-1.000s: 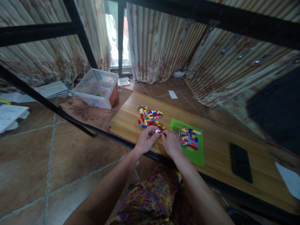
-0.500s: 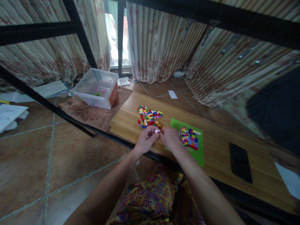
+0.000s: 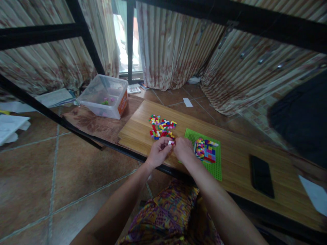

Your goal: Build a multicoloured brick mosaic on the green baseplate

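Observation:
My left hand (image 3: 158, 152) pinches a small white toy brick (image 3: 170, 143) with a bit of red beside it, between thumb and fingers. Close against it is my right hand (image 3: 184, 148), its fingers curled to a pinch; what they hold is hidden behind the hand. Just beyond the hands lies a loose pile of coloured toy bricks (image 3: 163, 127) on the wooden board. To the right, a green baseplate (image 3: 217, 168) bears a multicoloured brick build (image 3: 205, 149); my right hand and wrist cover part of the plate's left side.
A black phone (image 3: 262, 176) lies on the wooden board (image 3: 236, 160) at the right. Past the board's left end stands a clear plastic box (image 3: 102, 98) with a few green and pink pieces inside. A dark metal bar (image 3: 122, 149) runs along the near edge.
My right hand has moved slightly left, nearer to the brick in my left hand. The left hand keeps its hold, and the pile and baseplate look unchanged.

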`<action>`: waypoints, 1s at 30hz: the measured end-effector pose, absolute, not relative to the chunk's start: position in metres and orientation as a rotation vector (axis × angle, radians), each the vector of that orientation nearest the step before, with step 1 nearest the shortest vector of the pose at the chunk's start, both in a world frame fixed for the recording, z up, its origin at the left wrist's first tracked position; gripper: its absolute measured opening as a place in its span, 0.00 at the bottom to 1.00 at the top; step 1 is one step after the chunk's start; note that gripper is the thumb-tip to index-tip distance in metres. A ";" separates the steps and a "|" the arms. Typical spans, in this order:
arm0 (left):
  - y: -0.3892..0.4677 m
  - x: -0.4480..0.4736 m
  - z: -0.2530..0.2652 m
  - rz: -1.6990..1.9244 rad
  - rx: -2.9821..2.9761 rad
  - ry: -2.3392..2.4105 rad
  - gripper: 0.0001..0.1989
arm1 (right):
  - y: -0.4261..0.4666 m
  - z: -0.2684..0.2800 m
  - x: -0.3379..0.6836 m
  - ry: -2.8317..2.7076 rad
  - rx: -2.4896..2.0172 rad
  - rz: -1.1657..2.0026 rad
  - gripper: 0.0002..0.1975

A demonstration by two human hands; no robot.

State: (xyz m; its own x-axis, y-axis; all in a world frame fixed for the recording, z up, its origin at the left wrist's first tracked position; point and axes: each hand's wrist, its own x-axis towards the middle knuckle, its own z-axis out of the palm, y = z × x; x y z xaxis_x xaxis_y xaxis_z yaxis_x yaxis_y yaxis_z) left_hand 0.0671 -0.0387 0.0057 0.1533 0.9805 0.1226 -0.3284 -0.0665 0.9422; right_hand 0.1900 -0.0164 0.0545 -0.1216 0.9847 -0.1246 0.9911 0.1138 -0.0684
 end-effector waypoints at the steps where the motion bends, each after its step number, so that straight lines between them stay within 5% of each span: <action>1: -0.039 0.067 0.006 1.286 1.105 0.801 0.15 | -0.017 0.054 0.190 2.319 2.064 -0.215 0.10; 30: -0.037 0.066 0.002 1.306 1.118 0.776 0.14 | -0.022 0.056 0.181 2.297 2.060 -0.360 0.13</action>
State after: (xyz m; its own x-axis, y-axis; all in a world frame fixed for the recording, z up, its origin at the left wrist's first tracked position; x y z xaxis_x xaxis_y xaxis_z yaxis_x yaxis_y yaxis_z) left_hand 0.0665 -0.0374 0.0021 0.1506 0.9777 0.1465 -0.3390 -0.0882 0.9367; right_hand 0.1811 -0.0219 0.0561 -0.1202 0.9764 -0.1793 0.9845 0.0941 -0.1481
